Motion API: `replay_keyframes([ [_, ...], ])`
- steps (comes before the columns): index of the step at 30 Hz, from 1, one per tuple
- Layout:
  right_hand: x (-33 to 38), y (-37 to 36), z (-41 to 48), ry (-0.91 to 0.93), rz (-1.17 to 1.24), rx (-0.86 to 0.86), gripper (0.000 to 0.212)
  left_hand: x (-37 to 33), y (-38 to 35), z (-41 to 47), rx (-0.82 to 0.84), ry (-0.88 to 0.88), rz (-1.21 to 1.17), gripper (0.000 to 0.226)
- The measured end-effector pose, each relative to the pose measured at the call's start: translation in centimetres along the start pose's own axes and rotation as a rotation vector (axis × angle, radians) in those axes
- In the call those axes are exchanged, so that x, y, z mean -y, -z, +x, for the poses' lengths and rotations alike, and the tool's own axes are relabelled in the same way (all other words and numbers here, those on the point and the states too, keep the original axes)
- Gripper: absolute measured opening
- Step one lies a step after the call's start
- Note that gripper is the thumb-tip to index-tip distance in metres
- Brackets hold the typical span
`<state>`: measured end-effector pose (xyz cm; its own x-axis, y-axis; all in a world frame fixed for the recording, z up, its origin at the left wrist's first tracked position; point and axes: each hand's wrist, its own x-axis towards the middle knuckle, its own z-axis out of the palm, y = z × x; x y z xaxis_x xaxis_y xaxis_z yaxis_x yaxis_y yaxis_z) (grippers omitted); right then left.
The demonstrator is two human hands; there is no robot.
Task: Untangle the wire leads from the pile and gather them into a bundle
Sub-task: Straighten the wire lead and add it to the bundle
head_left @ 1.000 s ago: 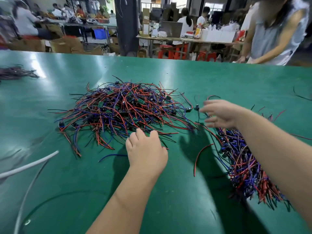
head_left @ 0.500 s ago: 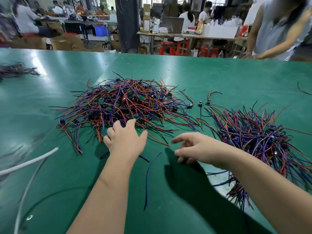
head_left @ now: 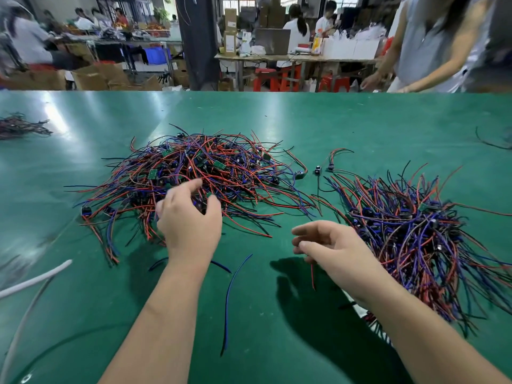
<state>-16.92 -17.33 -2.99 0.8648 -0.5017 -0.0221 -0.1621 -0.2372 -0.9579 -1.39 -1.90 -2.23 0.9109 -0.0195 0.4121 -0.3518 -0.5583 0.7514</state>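
A tangled pile of red, blue and black wire leads [head_left: 221, 167] with small green boards lies mid-table. To its right spreads the gathered bundle of leads [head_left: 415, 231]. My left hand [head_left: 188, 223] reaches into the pile's near edge, index finger and thumb spread over the wires. My right hand [head_left: 335, 253] hovers left of the bundle with curled fingers, and a short red wire lead [head_left: 313, 275] hangs from under them. A single loose blue lead [head_left: 227, 300] lies on the green table [head_left: 360, 120] between my forearms.
A white cable [head_left: 33, 278] runs in from the left edge. Another small bunch of wires [head_left: 16, 126] sits far left, and a stray dark wire [head_left: 490, 142] lies far right. A person [head_left: 432, 42] stands at the table's far right side. Two small black connectors [head_left: 322, 170] lie between pile and bundle.
My left hand lifted from lying flat and moved right, deeper into the pile. My right hand shifted slightly right and now has a red lead under its fingers.
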Motion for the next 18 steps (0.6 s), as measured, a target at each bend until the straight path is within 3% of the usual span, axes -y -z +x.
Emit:
replay_keyframes([
  [2, 0.4, 0.3, 0.0, -0.004, 0.2, -0.021, 0.024, -1.7, 0.9, -0.9, -0.109, -0.227, -0.206, 0.026],
  [4, 1.1, 0.6, 0.1, -0.063, 0.503, -0.012, 0.021, -3.4, 1.5, -2.1, -0.077, -0.45, -0.321, 0.021],
  [6, 1.9, 1.1, 0.3, -0.135, 0.74, 0.025, 0.022, -4.8, 1.4, -3.8, 0.067, -0.641, -0.374, 0.018],
  [9, 2.7, 2.3, 0.3, -0.158, 0.95, 0.099, 0.05, -5.9, 0.3, -6.5, 0.333, -0.815, -0.391, 0.013],
  [13, 2.9, 2.9, -0.3, -0.108, 0.865, 0.114, 0.046, -6.2, -1.1, -9.1, 0.616, -0.918, -0.317, 0.009],
  [16, 2.6, 2.8, -0.7, -0.047, 0.703, 0.091, 0.04, -6.2, -1.3, -9.7, 0.69, -0.956, -0.275, 0.006],
  [18, 2.6, 2.7, -0.7, -0.008, 0.684, 0.008, 0.035, -6.0, -1.3, -9.6, 0.678, -0.951, -0.225, 0.017],
])
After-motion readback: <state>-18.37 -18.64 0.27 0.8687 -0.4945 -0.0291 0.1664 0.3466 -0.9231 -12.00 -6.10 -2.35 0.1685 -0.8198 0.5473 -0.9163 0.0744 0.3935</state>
